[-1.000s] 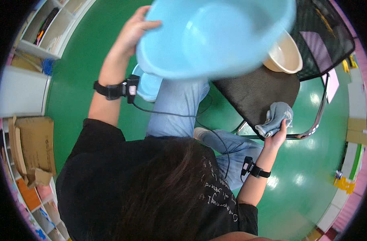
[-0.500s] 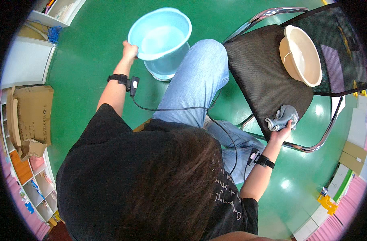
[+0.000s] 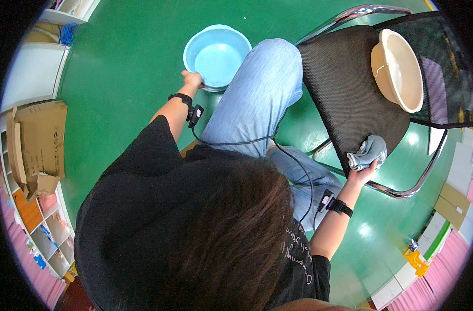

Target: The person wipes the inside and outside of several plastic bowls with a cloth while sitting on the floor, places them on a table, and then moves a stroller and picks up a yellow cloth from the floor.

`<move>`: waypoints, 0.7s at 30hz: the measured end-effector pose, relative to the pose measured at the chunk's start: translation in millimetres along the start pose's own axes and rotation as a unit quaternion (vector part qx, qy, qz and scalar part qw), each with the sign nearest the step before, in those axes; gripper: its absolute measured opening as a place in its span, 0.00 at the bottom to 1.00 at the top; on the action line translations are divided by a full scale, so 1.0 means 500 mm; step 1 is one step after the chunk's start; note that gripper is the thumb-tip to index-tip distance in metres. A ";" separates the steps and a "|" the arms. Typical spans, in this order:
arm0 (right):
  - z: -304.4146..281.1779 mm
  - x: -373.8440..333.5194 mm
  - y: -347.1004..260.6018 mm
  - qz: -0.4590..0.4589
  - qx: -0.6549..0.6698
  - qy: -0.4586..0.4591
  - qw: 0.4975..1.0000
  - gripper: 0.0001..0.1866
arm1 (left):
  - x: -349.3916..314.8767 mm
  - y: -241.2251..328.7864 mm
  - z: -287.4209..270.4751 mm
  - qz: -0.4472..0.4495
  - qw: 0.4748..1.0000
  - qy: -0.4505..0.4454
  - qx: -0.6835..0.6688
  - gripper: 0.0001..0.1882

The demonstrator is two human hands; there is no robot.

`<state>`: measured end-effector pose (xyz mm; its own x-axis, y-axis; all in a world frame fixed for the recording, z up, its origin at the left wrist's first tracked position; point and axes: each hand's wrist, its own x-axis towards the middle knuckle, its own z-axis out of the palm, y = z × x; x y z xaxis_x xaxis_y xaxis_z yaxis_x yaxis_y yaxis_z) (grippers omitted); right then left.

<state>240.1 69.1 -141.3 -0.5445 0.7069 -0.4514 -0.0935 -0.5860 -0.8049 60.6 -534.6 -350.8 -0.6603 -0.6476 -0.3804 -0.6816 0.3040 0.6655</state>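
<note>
At the left, my left hand [image 3: 194, 80] is closed on the near rim of a light blue basin [image 3: 218, 54]. That basin sits low over the floor, and the edge of a second blue basin shows just under it. How deep the two are nested I cannot tell. My right hand [image 3: 363, 174] grips a bunched grey-blue cloth [image 3: 370, 151] at the near edge of the chair's black seat [image 3: 350, 88]. A cream basin [image 3: 398, 70] leans on its side against the chair's mesh back, a thin string on its rim.
My bent knee [image 3: 267, 83] in jeans stands between the blue basin and the chair. A black cable [image 3: 236, 141] runs across my leg from wrist to wrist. Chrome chair tubing [image 3: 402, 194] curves at the right. A cardboard box [image 3: 39, 145] and shelves line the left side.
My left hand has lowered the upper blue basin, which was raised and tilted, down onto the one beneath. The cloth in my right hand has shifted only slightly.
</note>
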 end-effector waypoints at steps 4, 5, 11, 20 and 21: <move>0.001 -0.040 0.004 -0.027 0.003 0.013 1.000 0.28 | -0.023 0.055 -0.013 -0.181 0.967 -0.145 -0.103 0.27; 0.014 -0.054 0.011 -0.020 0.002 0.020 1.000 0.28 | -0.007 0.049 -0.041 -0.185 0.966 -0.176 -0.052 0.29; 0.027 -0.043 0.014 -0.002 0.012 -0.003 1.000 0.29 | -0.007 0.092 -0.045 -0.124 0.982 0.008 0.141 0.32; -0.018 0.079 -0.002 -0.027 0.033 -0.014 0.999 0.25 | -0.196 0.608 0.007 0.458 0.870 -0.020 -0.182 0.10; 0.009 0.071 -0.004 -0.041 0.026 -0.015 0.999 0.25 | -0.258 0.681 -0.009 0.489 0.847 -0.060 -0.203 0.09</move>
<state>217.2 93.3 -153.9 -0.5583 0.7415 -0.3722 -0.1821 -0.5472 -0.8170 -84.8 -350.9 -72.2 -0.8904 -0.1421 0.4324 0.3565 0.3731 0.8566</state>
